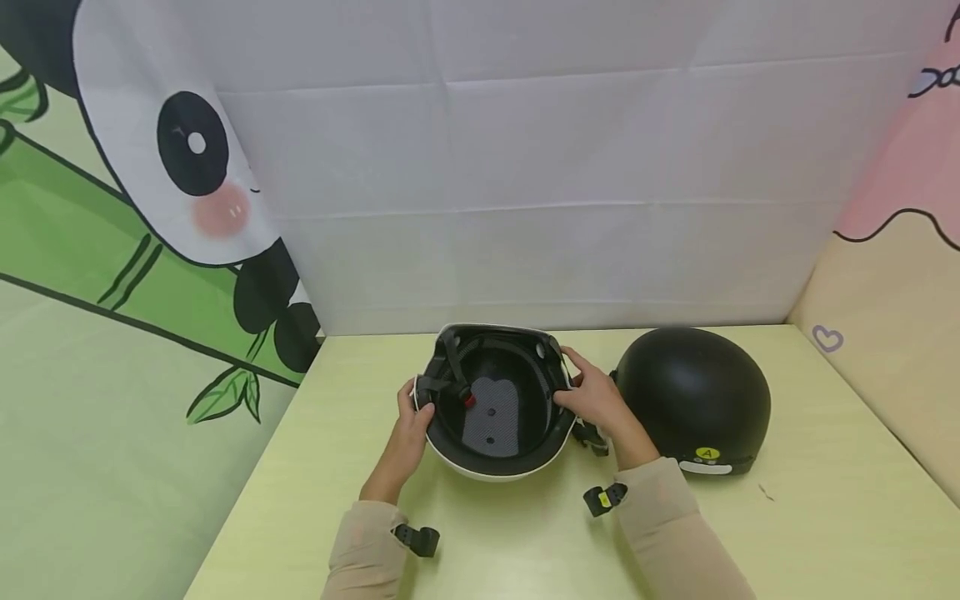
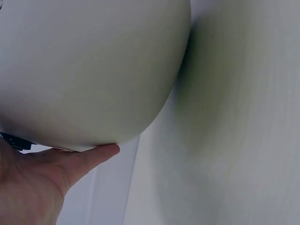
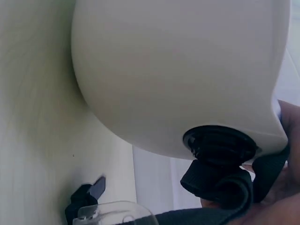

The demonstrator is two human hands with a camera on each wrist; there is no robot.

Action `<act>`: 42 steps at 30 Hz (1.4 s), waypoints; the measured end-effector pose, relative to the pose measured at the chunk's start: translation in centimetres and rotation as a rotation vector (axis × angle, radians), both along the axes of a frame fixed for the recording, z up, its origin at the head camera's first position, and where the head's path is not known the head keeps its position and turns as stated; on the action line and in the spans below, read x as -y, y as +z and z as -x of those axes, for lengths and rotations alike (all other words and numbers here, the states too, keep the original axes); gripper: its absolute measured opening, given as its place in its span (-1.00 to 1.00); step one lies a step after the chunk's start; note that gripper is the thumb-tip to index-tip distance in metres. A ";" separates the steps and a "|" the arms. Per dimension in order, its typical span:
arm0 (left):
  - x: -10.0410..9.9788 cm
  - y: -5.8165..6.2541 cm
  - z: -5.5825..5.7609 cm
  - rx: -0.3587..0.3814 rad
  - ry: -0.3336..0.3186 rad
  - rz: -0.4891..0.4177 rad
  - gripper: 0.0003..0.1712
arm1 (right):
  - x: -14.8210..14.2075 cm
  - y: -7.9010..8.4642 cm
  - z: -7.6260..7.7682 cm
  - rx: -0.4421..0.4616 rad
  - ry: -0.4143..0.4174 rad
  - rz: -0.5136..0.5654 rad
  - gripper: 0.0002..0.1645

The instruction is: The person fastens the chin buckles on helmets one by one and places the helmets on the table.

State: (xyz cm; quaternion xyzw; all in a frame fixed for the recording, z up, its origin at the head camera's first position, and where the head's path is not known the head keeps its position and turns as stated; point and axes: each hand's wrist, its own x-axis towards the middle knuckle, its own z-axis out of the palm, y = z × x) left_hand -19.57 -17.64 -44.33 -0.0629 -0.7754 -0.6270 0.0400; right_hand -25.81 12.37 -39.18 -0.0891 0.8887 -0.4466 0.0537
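Observation:
An upturned white helmet [image 1: 495, 417] with a black padded inside faces me at the middle of the table. My left hand [image 1: 405, 437] grips its left rim, the thumb over the edge. Opposite it, my right hand [image 1: 603, 404] holds the right rim with thumb and fingers. Across the left of the opening runs a black strap [image 1: 452, 358] with a red piece. The left wrist view shows the smooth white shell [image 2: 93, 70] and fingers along it. In the right wrist view, a black strap [image 3: 215, 187] hangs below a round black fitting [image 3: 220, 144], with a black buckle [image 3: 82, 201] lower left.
A black helmet [image 1: 693, 392] stands dome up on the table, close to my right forearm. It bears a yellow round sticker [image 1: 707, 453] and a white label. Behind the light yellow table [image 1: 495, 542] hangs a white cloth [image 1: 547, 167]; printed cloths flank it.

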 end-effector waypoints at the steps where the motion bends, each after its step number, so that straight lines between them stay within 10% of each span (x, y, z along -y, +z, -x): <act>1: 0.0 -0.1 0.0 0.006 0.000 0.004 -0.30 | 0.0 0.1 0.0 0.000 0.005 0.001 -0.01; 21: 0.9 -0.6 -1.0 -0.038 0.023 0.033 -0.35 | -0.4 0.0 -0.2 0.054 0.103 0.088 -0.06; 29: 1.1 1.2 -0.5 -0.243 0.065 0.243 -0.25 | -0.6 0.2 -0.4 0.059 0.139 0.098 -0.07; 42: 0.2 3.6 0.2 -0.302 0.113 0.523 -0.28 | -1.1 0.1 -0.6 0.073 0.144 0.136 -0.05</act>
